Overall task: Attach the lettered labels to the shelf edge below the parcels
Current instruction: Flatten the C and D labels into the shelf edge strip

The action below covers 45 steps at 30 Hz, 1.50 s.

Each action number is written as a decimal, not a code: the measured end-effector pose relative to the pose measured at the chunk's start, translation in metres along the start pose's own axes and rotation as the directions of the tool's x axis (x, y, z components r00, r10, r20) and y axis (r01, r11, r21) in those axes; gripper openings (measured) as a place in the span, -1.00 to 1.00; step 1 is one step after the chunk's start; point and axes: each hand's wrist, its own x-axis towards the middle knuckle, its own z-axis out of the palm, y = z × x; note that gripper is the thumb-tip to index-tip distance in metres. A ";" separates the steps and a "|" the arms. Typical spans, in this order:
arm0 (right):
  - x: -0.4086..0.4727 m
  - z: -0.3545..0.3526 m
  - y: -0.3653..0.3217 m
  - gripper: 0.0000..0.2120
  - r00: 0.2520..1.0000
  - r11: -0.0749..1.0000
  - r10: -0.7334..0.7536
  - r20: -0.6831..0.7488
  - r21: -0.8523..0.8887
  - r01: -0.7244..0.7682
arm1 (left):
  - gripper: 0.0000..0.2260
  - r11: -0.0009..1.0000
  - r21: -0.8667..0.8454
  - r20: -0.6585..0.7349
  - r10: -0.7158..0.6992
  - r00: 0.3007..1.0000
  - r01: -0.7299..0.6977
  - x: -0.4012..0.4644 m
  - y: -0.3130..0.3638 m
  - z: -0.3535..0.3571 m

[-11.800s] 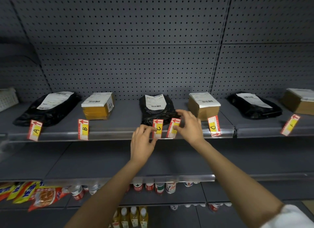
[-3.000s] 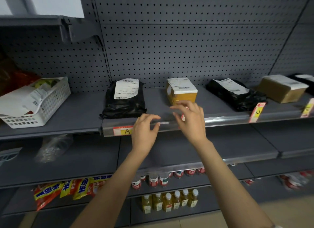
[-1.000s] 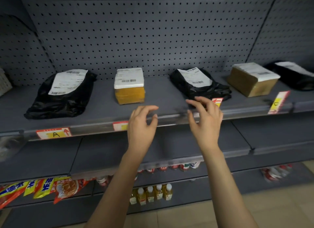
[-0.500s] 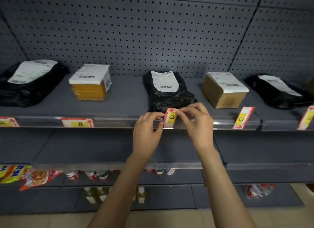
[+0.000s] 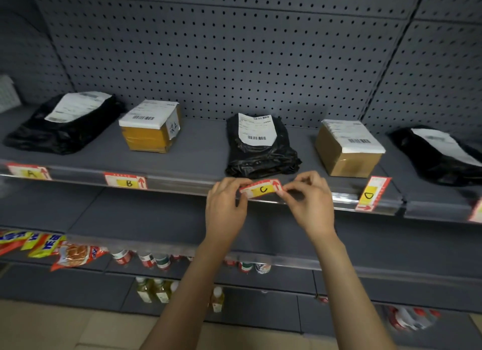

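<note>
Both hands up at the shelf edge, pinching the C label between them. Left hand holds the label's left end, thumb and index finger closed on it, other fingers curled under. Right hand holds the right end, thumb and index fingertips pressed together on it, remaining fingers bent loosely above and behind. Label lies roughly flat, long side along the rail, slightly bowed, red arrow at its right end pointing up. It sits against the front rail; cannot tell if it is seated in the rail or only held on it.

Just behind the fingers, on the shelf top: black bag parcel with a white shipping slip, almost touching the knuckles. Left of the left-hand fingers along the rail: B label lying flat in the rail, further left the A label, also flat. Behind B, a cardboard box with white slip; behind A, another black bag. Right of the right-hand fingers: D label standing upright on its short end, tilted, arrow at the bottom pointing right. Behind it a brown box, then one more black bag at the far right. One more label is cut off at the right frame edge.

Below the hands: lower shelves with snack packets at left and small bottles under the wrists. Pegboard back wall above the parcels.
</note>
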 end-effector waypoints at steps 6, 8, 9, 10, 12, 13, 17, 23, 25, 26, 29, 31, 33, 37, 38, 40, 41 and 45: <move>-0.011 0.016 -0.019 -0.86 0.997 0.999 0.042 -0.067 -0.029 -0.044 | -0.72 1.000 0.012 0.007 -0.019 1.000 0.019 0.005 -0.005 -0.009; -0.015 0.010 -0.018 -0.77 0.993 0.998 0.056 -0.101 -0.004 -0.057 | -0.71 1.000 0.009 0.020 0.002 1.000 -0.002 0.004 -0.006 -0.009; -0.018 0.006 -0.018 -0.73 0.992 0.999 0.039 -0.123 -0.003 -0.039 | -0.70 1.000 0.009 0.024 0.007 1.000 -0.007 0.004 -0.006 -0.007; -0.019 0.003 -0.019 -0.71 0.991 1.000 0.000 -0.134 -0.012 -0.001 | -0.69 1.000 0.012 0.027 0.010 1.000 -0.010 0.003 -0.005 -0.006; -0.021 0.001 -0.022 -0.73 0.990 0.996 -0.082 -0.117 -0.036 0.078 | -0.70 0.999 0.024 0.030 0.024 0.999 -0.025 0.002 -0.001 -0.002; -0.021 0.003 -0.023 -0.75 0.990 0.994 -0.102 -0.099 -0.050 0.098 | -0.72 0.999 0.028 0.030 0.034 0.999 -0.035 0.002 0.000 -0.001; -0.027 0.017 -0.012 -0.79 0.995 0.993 -0.082 -0.053 -0.090 0.077 | -0.71 0.998 0.008 0.050 0.062 0.997 -0.062 0.002 0.001 0.000; -0.037 0.014 -0.007 -0.74 0.997 0.993 -0.064 -0.051 -0.102 0.059 | -0.68 0.993 0.010 0.083 0.115 0.990 -0.116 -0.002 0.002 -0.001; -0.037 0.002 -0.006 -0.75 0.994 0.994 -0.065 -0.090 -0.096 0.056 | -0.70 0.982 0.073 0.032 0.170 0.985 -0.172 -0.004 0.005 0.001; -0.036 -0.006 -0.004 -0.75 0.990 0.994 -0.056 -0.126 -0.096 0.044 | -0.72 0.977 0.096 0.006 0.188 0.982 -0.188 -0.005 0.008 0.004; -0.031 -0.034 0.011 -0.70 0.966 0.994 -0.020 -0.259 -0.106 -0.008 | -0.73 0.981 0.040 0.018 0.190 0.982 -0.191 -0.007 0.024 0.016; -0.027 -0.053 0.025 -0.65 0.940 0.992 0.021 -0.341 -0.113 -0.063 | -0.74 0.979 -0.004 0.072 0.202 0.977 -0.202 -0.008 0.038 0.028; -0.022 -0.069 0.038 -0.61 0.921 0.986 0.051 -0.386 -0.125 -0.107 | -0.73 0.975 -0.043 0.125 0.224 0.967 -0.220 -0.008 0.053 0.042; -0.010 -0.091 0.064 -0.60 0.921 0.987 0.074 -0.381 -0.105 -0.123 | -0.72 0.972 -0.125 0.208 0.222 0.953 -0.199 -0.006 0.086 0.078; -0.007 -0.100 0.074 -0.60 0.924 0.987 0.089 -0.372 -0.088 -0.131 | -0.71 0.972 -0.139 0.219 0.215 0.952 -0.188 -0.005 0.096 0.090; -0.006 -0.108 0.087 -0.55 0.939 0.986 0.137 -0.315 -0.048 -0.160 | -0.68 0.973 -0.162 0.226 0.197 0.954 -0.163 -0.002 0.110 0.105; -0.006 -0.113 0.096 -0.53 0.949 0.983 0.166 -0.267 -0.034 -0.181 | -0.65 0.972 -0.168 0.220 0.200 0.955 -0.165 0.001 0.120 0.113; -0.006 -0.129 0.132 -0.58 0.987 0.987 0.134 -0.091 -0.073 -0.141 | -0.65 0.967 -0.103 0.236 0.253 0.938 -0.235 0.019 0.167 0.147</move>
